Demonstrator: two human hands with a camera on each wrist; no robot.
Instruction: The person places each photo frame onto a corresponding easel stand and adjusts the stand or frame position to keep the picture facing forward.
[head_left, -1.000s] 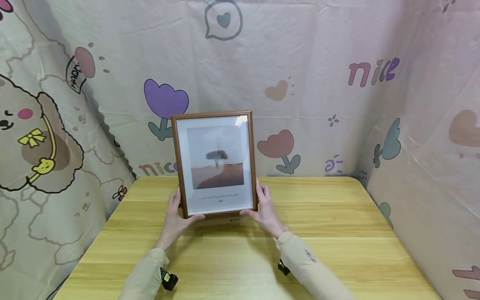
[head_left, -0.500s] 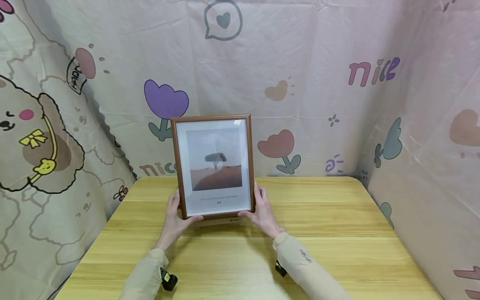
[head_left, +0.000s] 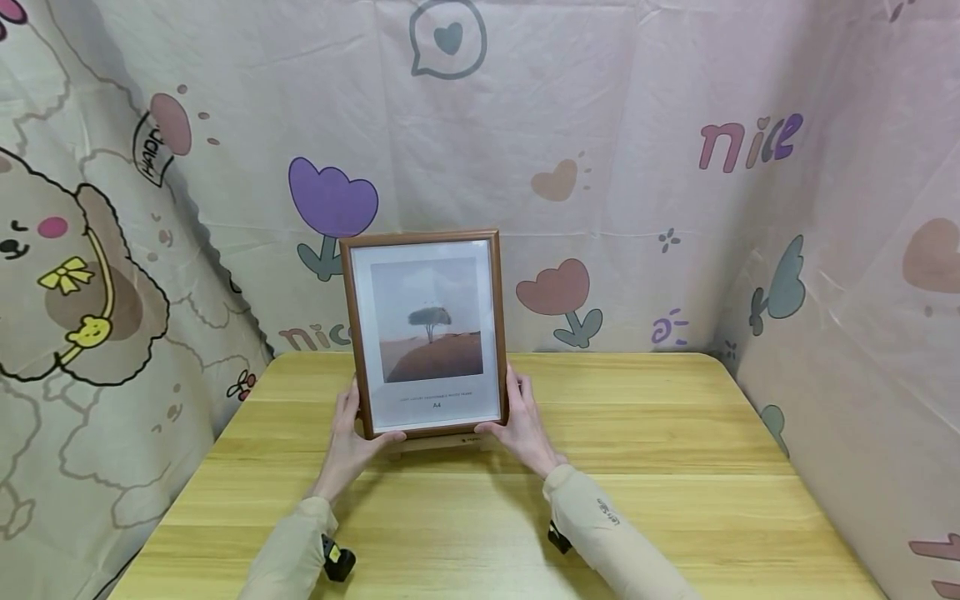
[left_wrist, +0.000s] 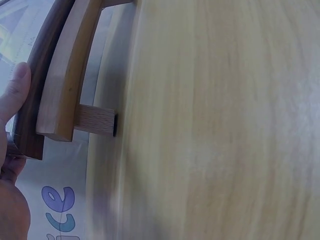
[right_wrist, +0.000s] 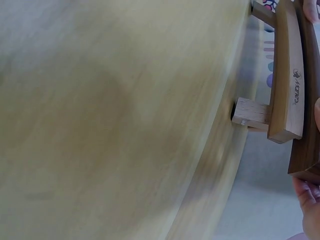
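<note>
A brown wooden picture frame (head_left: 424,333) with a print of a tree stands nearly upright, leaning back, at the back centre-left of the table. Its bottom edge is right at the ledge of a small wooden easel (right_wrist: 289,75), whose two short legs meet the table in both wrist views. My left hand (head_left: 352,437) grips the frame's lower left corner, thumb (left_wrist: 17,90) on the front and fingers behind the side. At the lower right corner my right hand (head_left: 525,425) holds it the same way. The easel's upper part is hidden behind the frame.
The wooden table (head_left: 645,467) reaches back to a patterned cloth (head_left: 637,125) that hangs behind it and along both sides. Beige sleeves and small black wrist cameras (head_left: 339,560) are at the front.
The frame has come down slightly and shifted a little left, its top edge lower. My right hand and forearm moved slightly left with it; the left hand stays almost where it was.
</note>
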